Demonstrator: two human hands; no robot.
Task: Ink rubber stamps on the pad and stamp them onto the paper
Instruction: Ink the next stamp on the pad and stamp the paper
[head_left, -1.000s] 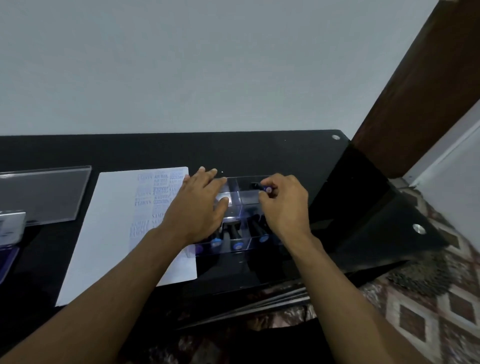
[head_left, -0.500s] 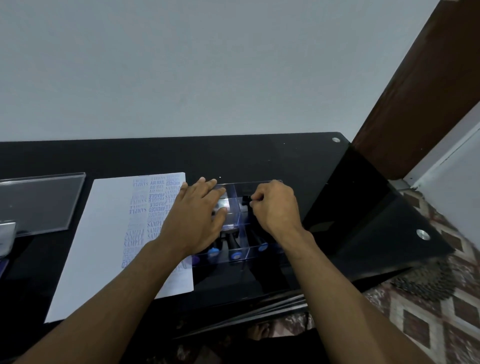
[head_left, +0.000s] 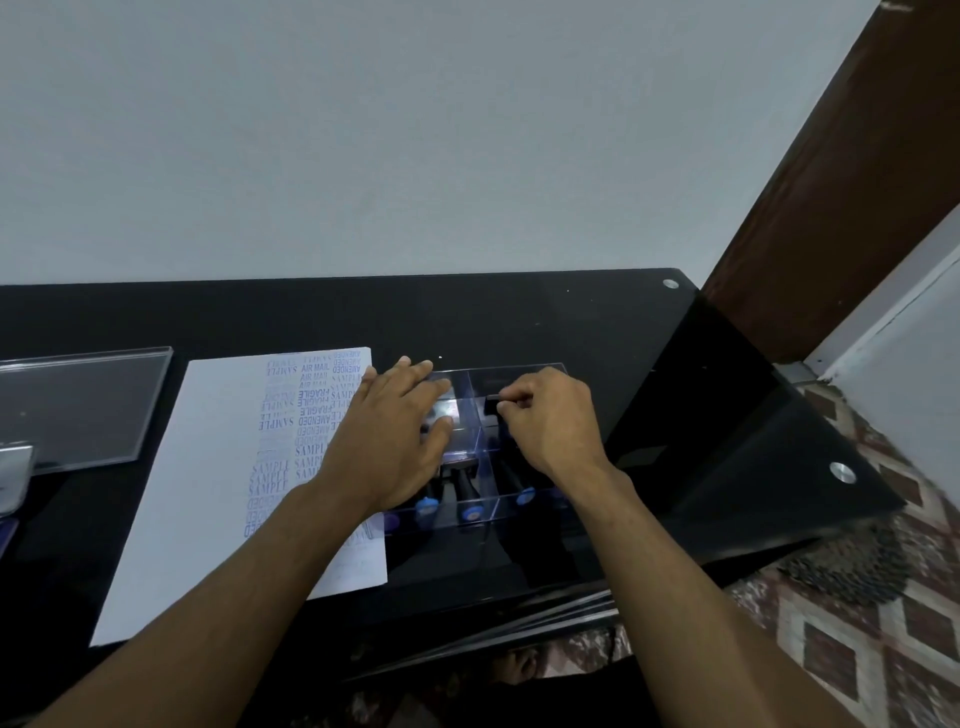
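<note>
A clear plastic organiser box (head_left: 519, 371) stands on the black glass table (head_left: 519, 317), right of a white paper sheet (head_left: 218, 467) printed with blue words. Several black stamps with blue ends (head_left: 470, 512) lie in the box's near compartments. My left hand (head_left: 395, 441) rests on the box's left edge with fingers straight. My right hand (head_left: 550, 421) pinches a black stamp (head_left: 493, 400) inside the far right compartment.
A clear acrylic lid (head_left: 78, 405) lies at the far left, with a metallic case (head_left: 13, 475) at the frame's left edge. The table's right corner drops to a patterned floor (head_left: 857, 623). A brown door frame (head_left: 831, 182) stands at the right.
My right hand has lowered the black stamp from above the box into the far right compartment. My left hand has stayed on the box's left side.
</note>
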